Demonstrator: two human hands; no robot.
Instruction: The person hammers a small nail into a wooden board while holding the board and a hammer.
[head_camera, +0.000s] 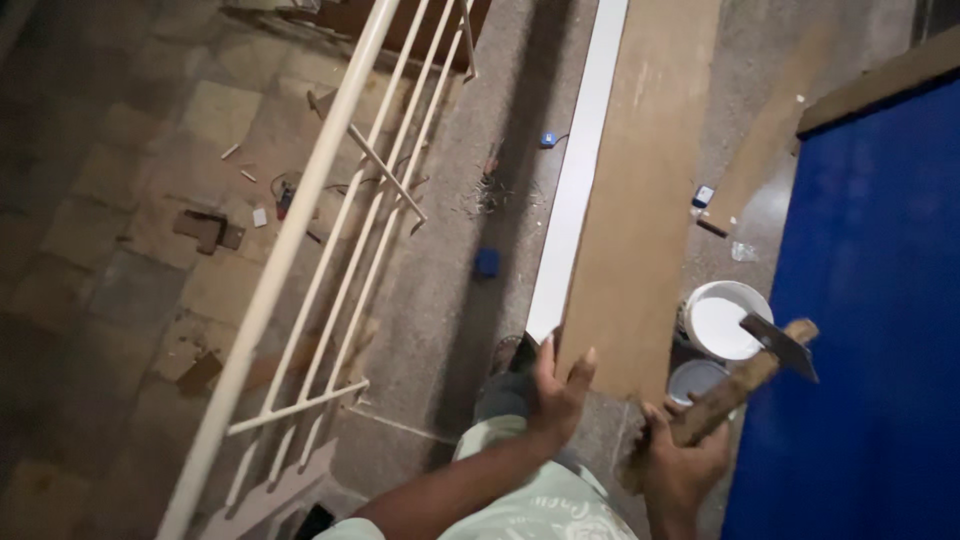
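Beside blue panel (860, 300) | left hand (556, 392) spread on brown board (640, 200) | right hand (680, 460) grasping hammer (745, 375) | white paint tub (725, 320)

1. The long board (640, 190) lay on the floor (460, 300), running away from the person.
2. A narrow strip (575, 180) lay touching the board's left edge.
3. The railing (330, 230) stood farther left.
4. Two tubs (722, 320) sat right of the board's near end.
5. A panel (870, 320) stood right of the tubs.
6. The left hand (555, 390) rested on the board's near end; the right hand (680, 465) held the hammer (745, 375) over the tubs.
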